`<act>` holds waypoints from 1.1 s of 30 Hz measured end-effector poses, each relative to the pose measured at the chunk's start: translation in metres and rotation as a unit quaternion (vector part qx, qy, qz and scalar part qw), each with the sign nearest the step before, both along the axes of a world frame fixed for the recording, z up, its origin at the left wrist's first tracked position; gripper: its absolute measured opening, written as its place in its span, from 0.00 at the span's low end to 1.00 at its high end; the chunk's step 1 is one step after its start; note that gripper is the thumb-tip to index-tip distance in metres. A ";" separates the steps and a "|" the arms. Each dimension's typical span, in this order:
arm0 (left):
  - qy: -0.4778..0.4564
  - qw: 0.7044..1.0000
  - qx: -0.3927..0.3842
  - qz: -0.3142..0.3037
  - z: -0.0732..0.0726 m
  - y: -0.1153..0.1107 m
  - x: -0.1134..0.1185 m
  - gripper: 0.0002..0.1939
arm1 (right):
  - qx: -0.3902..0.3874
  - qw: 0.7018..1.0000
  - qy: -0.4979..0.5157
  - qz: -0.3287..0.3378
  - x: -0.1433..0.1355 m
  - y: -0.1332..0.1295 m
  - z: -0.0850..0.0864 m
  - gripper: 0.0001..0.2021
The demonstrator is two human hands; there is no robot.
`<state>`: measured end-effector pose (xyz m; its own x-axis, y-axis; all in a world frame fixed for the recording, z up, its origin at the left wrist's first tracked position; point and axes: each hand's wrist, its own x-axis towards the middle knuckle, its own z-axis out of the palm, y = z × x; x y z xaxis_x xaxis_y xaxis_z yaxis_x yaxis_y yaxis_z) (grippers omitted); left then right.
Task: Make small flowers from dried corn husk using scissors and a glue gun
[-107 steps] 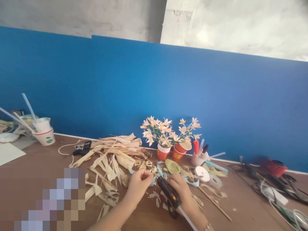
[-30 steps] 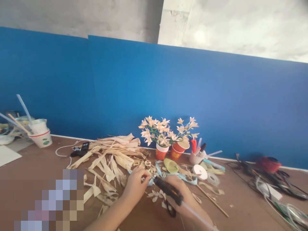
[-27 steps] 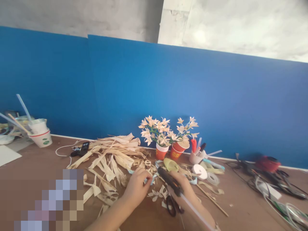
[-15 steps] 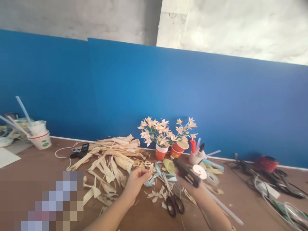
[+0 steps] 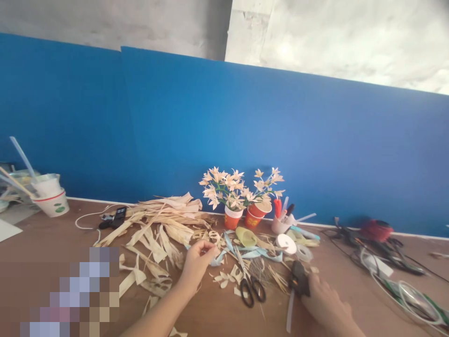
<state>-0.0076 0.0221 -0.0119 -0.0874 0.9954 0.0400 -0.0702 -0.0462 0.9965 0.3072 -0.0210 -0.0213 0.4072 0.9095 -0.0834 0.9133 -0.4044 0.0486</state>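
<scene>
My left hand (image 5: 197, 263) is raised over the table beside the dried husk pieces, thumb and fingertips pinched together. Whatever lies between those fingertips is too small to make out. On the right, my right hand (image 5: 324, 297) is closed at the side of a black hot glue gun (image 5: 299, 279), which is low by the tabletop with a clear glue stick (image 5: 290, 311) sticking out of it. Between the hands lie scissors (image 5: 249, 283) with black handles, small cut petals (image 5: 225, 277) and light blue ribbon strips (image 5: 259, 253).
Pale artificial flowers (image 5: 228, 185) stand in red paper cups (image 5: 233, 219) near the blue partition (image 5: 210, 117). Dried husks (image 5: 168, 215) are heaped left of centre. A white tape roll (image 5: 286, 244) lies by a pen cup (image 5: 280, 225). Cables (image 5: 379, 267) spread at far right.
My right hand has moved right and down toward me with the glue gun, which has turned and dropped to the tabletop. My left hand keeps its pinch, almost unmoved.
</scene>
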 end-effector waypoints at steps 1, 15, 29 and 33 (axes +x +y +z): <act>-0.001 1.000 0.000 0.000 0.000 0.000 0.000 0.07 | 0.015 1.000 -0.027 0.000 -0.007 -0.001 0.006 0.16; 0.006 1.000 0.013 0.018 -0.010 0.005 -0.001 0.07 | 0.045 0.870 0.212 0.443 -0.175 0.034 0.009 0.12; 0.058 0.998 0.021 0.027 -0.012 0.003 0.000 0.06 | 0.125 0.864 0.313 0.374 -0.169 0.040 0.014 0.12; 0.091 0.995 0.035 0.025 -0.016 0.002 0.001 0.07 | 0.153 0.823 0.464 0.290 -0.164 0.045 0.027 0.07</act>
<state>-0.0063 0.0243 -0.0276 -0.1220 0.9841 0.1293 0.1156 -0.1153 0.9866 0.1435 0.0237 0.0056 -0.2130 0.9647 0.1550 0.5439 0.2489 -0.8014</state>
